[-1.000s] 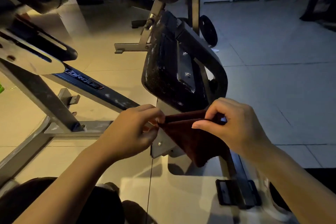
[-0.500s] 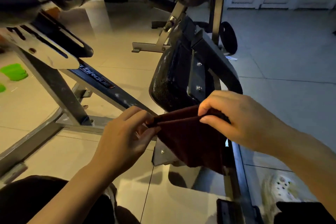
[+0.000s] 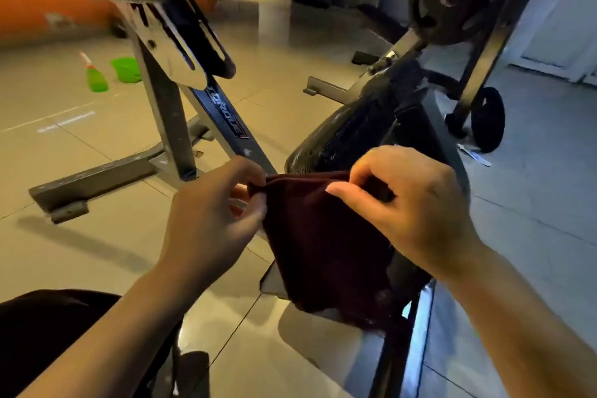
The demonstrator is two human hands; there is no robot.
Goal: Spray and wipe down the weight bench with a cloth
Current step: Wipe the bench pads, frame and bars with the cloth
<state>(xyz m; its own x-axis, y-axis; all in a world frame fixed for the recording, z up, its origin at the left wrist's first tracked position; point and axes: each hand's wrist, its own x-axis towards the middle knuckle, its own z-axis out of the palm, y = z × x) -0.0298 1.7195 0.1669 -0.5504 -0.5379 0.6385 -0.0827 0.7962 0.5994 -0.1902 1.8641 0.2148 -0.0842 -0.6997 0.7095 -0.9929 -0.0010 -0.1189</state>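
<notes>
I've got the dark maroon folded cloth (image 3: 323, 236) pinched at its top edge, my left hand (image 3: 210, 220) on the left corner, my right hand (image 3: 410, 203) on the right, so its long edge runs straight across between them and the rest hangs down. The black padded bench cushion (image 3: 352, 136) sits just beyond and above that edge, a touch nearer my right hand. The green spray bottle (image 3: 95, 76) stands on the floor, far off to my left.
</notes>
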